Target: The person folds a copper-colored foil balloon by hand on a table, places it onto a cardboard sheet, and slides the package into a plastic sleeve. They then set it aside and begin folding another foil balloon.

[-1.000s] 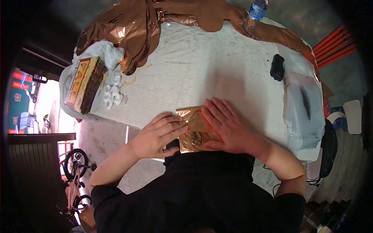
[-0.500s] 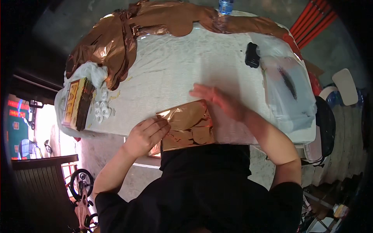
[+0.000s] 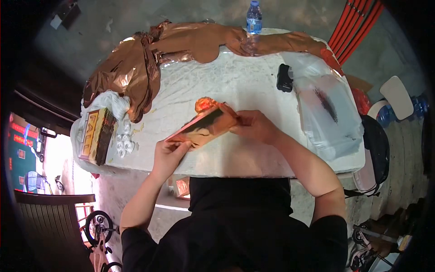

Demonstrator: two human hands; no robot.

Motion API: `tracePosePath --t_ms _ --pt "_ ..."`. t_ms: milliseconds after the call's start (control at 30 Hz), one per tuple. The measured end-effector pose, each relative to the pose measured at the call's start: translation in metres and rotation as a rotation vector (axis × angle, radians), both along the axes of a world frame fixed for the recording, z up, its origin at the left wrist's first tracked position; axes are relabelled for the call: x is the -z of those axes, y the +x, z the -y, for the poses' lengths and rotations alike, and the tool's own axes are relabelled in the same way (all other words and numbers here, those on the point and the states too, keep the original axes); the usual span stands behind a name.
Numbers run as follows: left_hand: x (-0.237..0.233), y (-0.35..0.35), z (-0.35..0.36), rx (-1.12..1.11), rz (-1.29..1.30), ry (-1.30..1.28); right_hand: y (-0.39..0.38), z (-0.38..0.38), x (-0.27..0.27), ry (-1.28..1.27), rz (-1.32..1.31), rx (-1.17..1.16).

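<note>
A shiny copper-coloured foil piece (image 3: 206,129) is held tilted above the front middle of the white-covered table (image 3: 217,163). My left hand (image 3: 170,156) pinches its lower left corner between thumb and fingers. At its right end, my right hand (image 3: 254,126) grips the edge with closed fingers. A crumpled orange-red bit (image 3: 206,105) shows at the top edge of the foil piece. Left of my left hand lie several small clear-white items (image 3: 124,141), beside a yellow and brown box (image 3: 96,136).
Large copper foil sheets (image 3: 127,72) drape along the table's back and left. A water bottle (image 3: 254,19) stands at the back edge. On the right are a black object (image 3: 284,78) and a stack of clear plastic bags (image 3: 328,113). White plastic (image 3: 108,102) lies behind the box.
The foil piece has been lifted from the table's front edge and tilted. My right hand has gone from open above the table to gripping its right end. The view has shifted slightly.
</note>
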State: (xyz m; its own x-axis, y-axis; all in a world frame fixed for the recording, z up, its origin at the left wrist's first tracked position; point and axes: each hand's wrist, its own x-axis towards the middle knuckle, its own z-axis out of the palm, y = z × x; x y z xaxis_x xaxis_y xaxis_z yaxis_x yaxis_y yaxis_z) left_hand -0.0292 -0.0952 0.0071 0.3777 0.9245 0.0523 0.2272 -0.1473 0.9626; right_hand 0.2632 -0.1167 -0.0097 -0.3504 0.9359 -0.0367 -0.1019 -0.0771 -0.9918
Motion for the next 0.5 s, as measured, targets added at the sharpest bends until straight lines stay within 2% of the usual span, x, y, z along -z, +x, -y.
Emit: tracePosePath --t_ms 33,67,133,200,233,400,467,500 --pt "0.008 0.001 -0.007 0.044 0.035 -0.089 -0.006 0.000 -0.004 0.095 0.043 0.115" --pt "0.012 0.002 -0.013 0.087 0.070 -0.178 -0.005 0.000 -0.010 0.105 0.049 0.113" --pt "0.009 0.012 -0.016 0.082 0.058 -0.158 -0.004 0.000 -0.020 -0.045 -0.078 0.127" --pt "0.003 0.025 -0.014 0.076 0.380 -0.502 0.002 -0.005 -0.022 -0.074 -0.039 0.117" --pt "0.005 0.027 -0.016 0.066 0.396 -0.547 0.006 -0.008 -0.022 -0.107 -0.005 0.112" --pt "-0.005 0.044 -0.019 0.000 0.419 -0.630 0.006 -0.015 -0.023 -0.225 -0.125 0.173" --pt "0.000 0.050 -0.026 -0.016 0.538 -0.618 -0.008 -0.015 -0.022 -0.240 -0.337 0.367" --pt "0.002 0.051 -0.031 0.047 0.531 -0.618 -0.016 -0.014 -0.021 -0.238 -0.332 0.362"
